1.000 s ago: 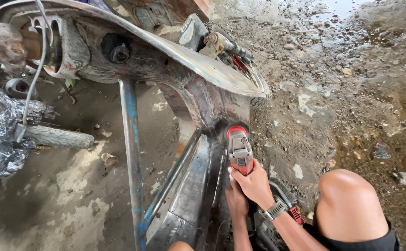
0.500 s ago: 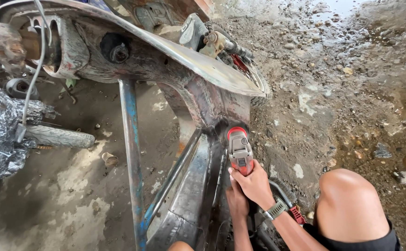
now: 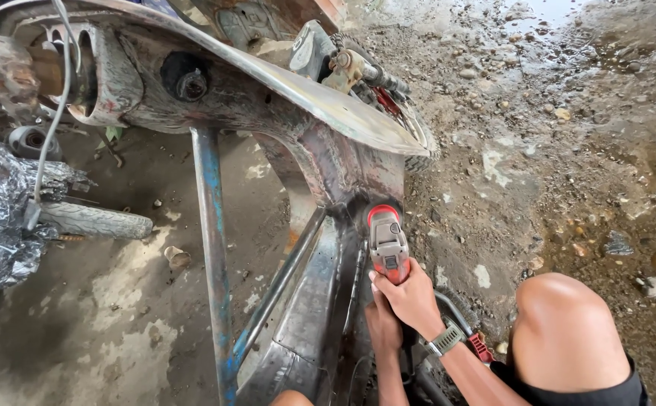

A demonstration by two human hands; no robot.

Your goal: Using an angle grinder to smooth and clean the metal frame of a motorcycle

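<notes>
Seen from the head camera looking down, a red and grey angle grinder (image 3: 387, 244) presses its nose against the rusty bare metal vehicle frame (image 3: 328, 165), at the joint where the wide curved upper panel meets the frame's lower beam. The right hand (image 3: 412, 299) is closed around the grinder's rear body, with a grey wristwatch (image 3: 446, 340) on its wrist, while the left hand (image 3: 383, 325) sits just below it, touching it, though whether it grips the tool cannot be told. A blue-streaked metal tube (image 3: 213, 256) drops from the frame to the left of the grinder, a small tyre (image 3: 95, 219) lies farther left on the dirt, and the person's bare knee (image 3: 568, 331) is to the grinder's lower right, above wet stony ground (image 3: 568, 150).
</notes>
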